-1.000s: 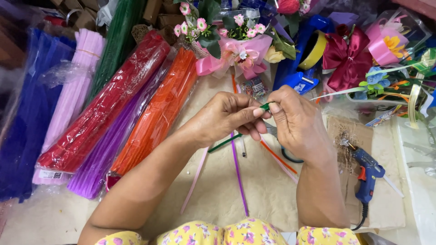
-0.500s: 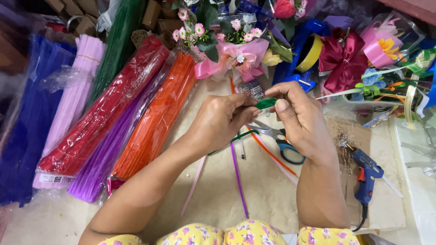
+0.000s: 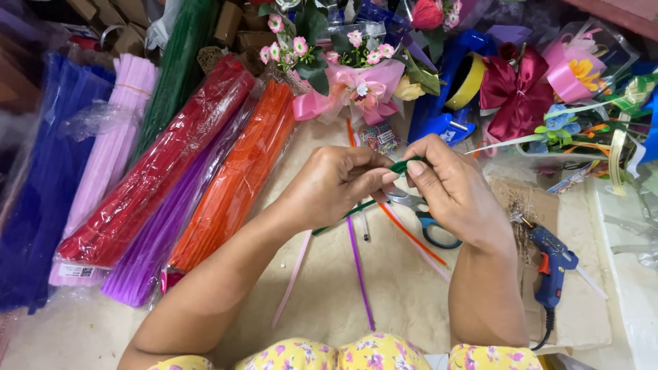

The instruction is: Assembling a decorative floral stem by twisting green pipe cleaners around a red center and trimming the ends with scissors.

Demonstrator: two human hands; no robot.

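Blue glue gun [image 3: 552, 259], scissors [image 3: 426, 218]

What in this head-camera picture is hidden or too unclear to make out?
- Green pipe cleaner: its pinched middle is covered by the left hand and right hand.
- Scissors: the blades and one handle loop sit behind the right hand.
- Blue bundle: cut off by the left edge.
- Label on the red bundle: too small to read.
- Glue gun: its cord runs behind the right forearm.

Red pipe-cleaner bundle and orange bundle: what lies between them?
In the head view, a purple bundle in clear wrap lies between the red bundle and the orange bundle.
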